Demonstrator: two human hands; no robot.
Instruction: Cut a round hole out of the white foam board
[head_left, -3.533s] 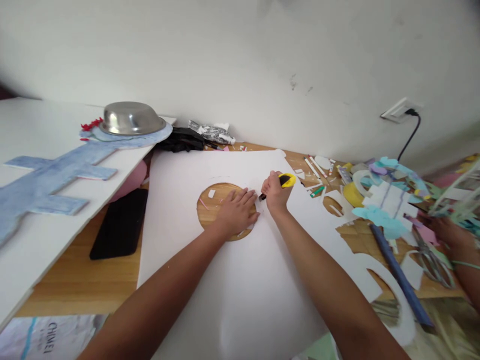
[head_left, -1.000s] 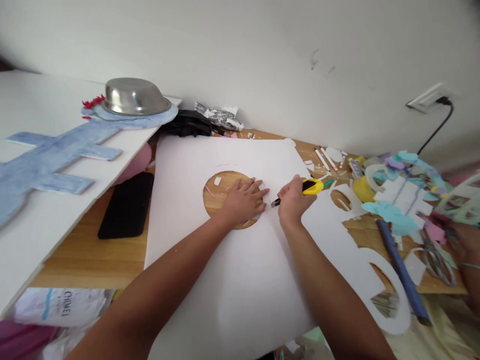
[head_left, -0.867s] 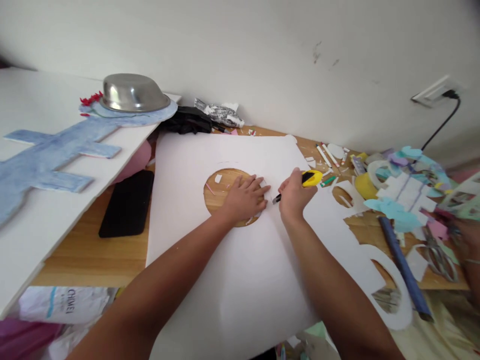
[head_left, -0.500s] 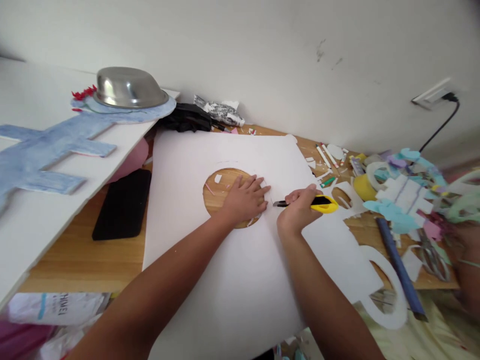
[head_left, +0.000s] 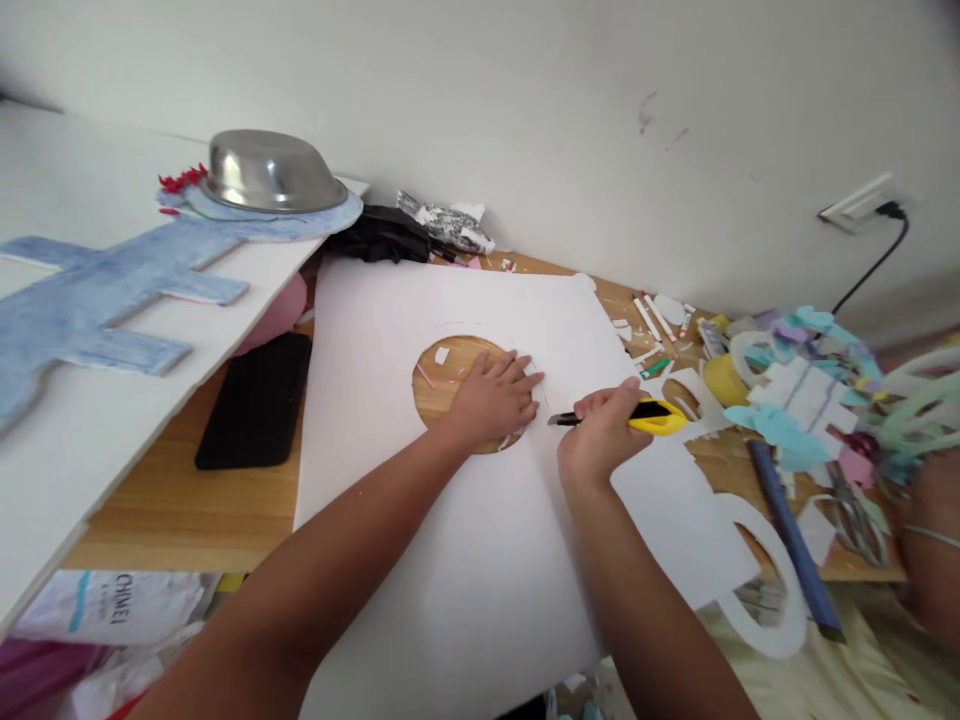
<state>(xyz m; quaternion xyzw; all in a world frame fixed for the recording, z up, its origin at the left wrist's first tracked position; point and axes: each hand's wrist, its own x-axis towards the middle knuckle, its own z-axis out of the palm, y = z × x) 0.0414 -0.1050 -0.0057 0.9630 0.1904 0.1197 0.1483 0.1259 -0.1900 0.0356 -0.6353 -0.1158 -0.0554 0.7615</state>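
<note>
A large white sheet of board (head_left: 450, 540) lies on the wooden table, with a round hole cut through it. Wood and small scraps show inside the hole. My left hand (head_left: 495, 400) rests flat over the hole's right part, fingers spread onto the board beside its edge. To the right, my right hand (head_left: 604, 425) is closed around a yellow utility knife (head_left: 658, 417). The knife's blade points left, with its tip at the board's surface near a faint drawn line; whether it cuts in, I cannot tell.
Left, a white panel (head_left: 142, 420) bears a blue painted cutout (head_left: 150, 270) and an upturned metal bowl (head_left: 274, 172). A black flat slab (head_left: 255, 405) lies below. Right are markers (head_left: 652, 318), scissors (head_left: 855, 520), a dark blue strip (head_left: 795, 540), paper cutouts and another person's arm (head_left: 934, 530).
The knife and my right hand have moved slightly down along the drawn line. My left hand stays spread in place. The whole view has shifted a little.
</note>
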